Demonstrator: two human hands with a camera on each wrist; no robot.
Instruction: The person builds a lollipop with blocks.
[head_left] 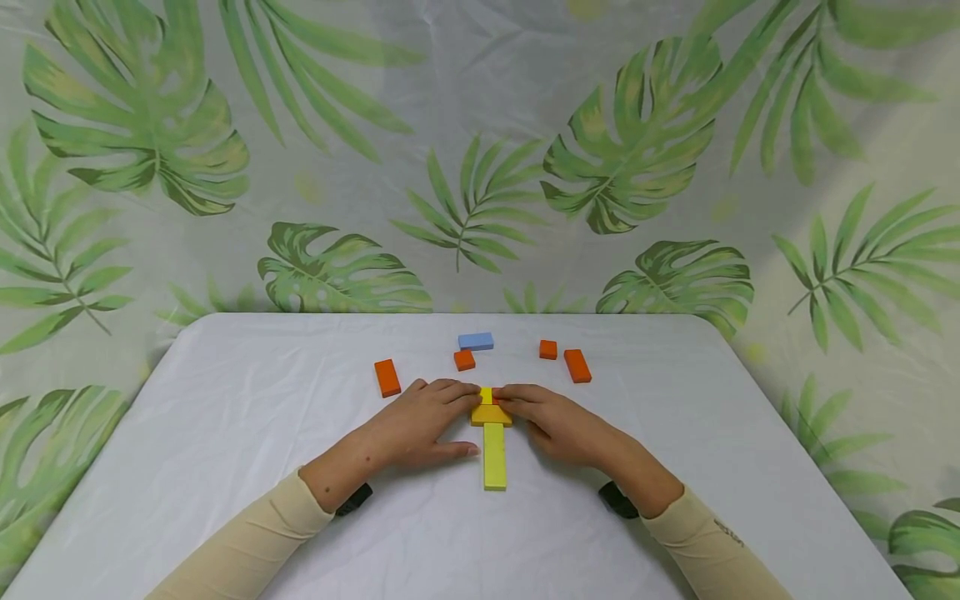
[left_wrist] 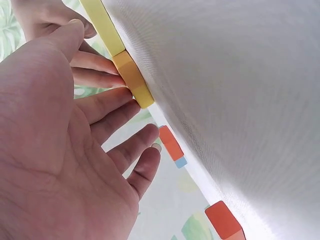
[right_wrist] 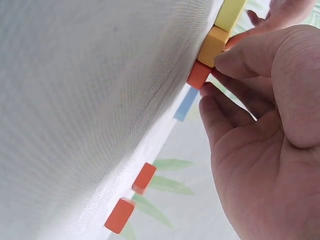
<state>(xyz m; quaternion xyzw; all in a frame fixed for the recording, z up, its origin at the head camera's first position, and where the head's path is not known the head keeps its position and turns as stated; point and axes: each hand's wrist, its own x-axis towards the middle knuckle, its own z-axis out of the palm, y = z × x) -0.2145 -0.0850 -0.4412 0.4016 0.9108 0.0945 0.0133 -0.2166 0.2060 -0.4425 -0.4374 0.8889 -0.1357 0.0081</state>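
Blocks lie joined in a row on the white table. A long pale-yellow block (head_left: 495,458) is nearest, with an orange trapezoid block (head_left: 491,416) across its far end. Beyond that sit a small yellow block (head_left: 486,395) and a red block (right_wrist: 198,75) side by side. My left hand (head_left: 431,421) comes from the left, its extended fingertips at the small yellow block and its thumb apart, near the long block. From the right, my right hand (head_left: 566,423) has its fingertips on the red block, partly covering it in the head view.
Behind the hands lie a blue block (head_left: 476,342) and an orange-red cube (head_left: 464,360) close together. One orange-red oblong block (head_left: 387,378) is at the left; another cube (head_left: 548,349) and oblong block (head_left: 577,366) are at the right. A leaf-patterned cloth (head_left: 480,108) hangs behind the table.
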